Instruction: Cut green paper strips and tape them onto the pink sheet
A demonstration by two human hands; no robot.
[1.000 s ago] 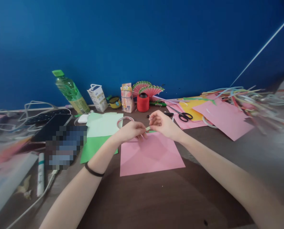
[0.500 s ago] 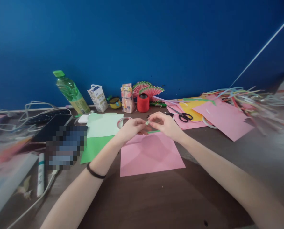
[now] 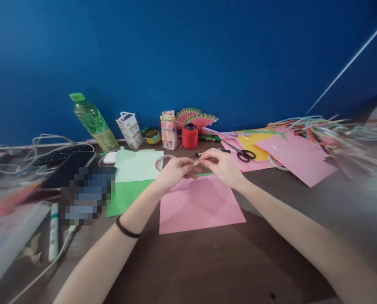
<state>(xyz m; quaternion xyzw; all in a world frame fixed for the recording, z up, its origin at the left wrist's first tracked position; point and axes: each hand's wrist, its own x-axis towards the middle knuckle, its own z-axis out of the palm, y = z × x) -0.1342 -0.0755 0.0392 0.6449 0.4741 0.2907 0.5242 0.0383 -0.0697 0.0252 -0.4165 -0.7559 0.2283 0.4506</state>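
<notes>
My left hand [image 3: 176,171] and my right hand [image 3: 218,165] meet over the far edge of a pink paper sheet [image 3: 201,207]. Between their fingertips is a small pale piece [image 3: 196,162], too small to name; both hands pinch it. A thin green strip [image 3: 206,174] shows along the sheet's far edge, partly hidden by my hands. Just behind my left hand lies a roll of tape [image 3: 158,164]. A black pen [image 3: 204,154] lies beyond my right fingers.
Scissors [image 3: 246,156] rest on pink and yellow paper at the right. Green sheets [image 3: 128,196] and a phone [image 3: 90,194] lie at the left. Along the wall stand a bottle [image 3: 95,122], a white carton [image 3: 130,130], a red thread spool [image 3: 190,136] and a folded paper fan [image 3: 204,120].
The fingers of my right hand have shifted slightly around the small pale piece, which is still between both hands. More of the black pen shows. The paper and tape stay put.
</notes>
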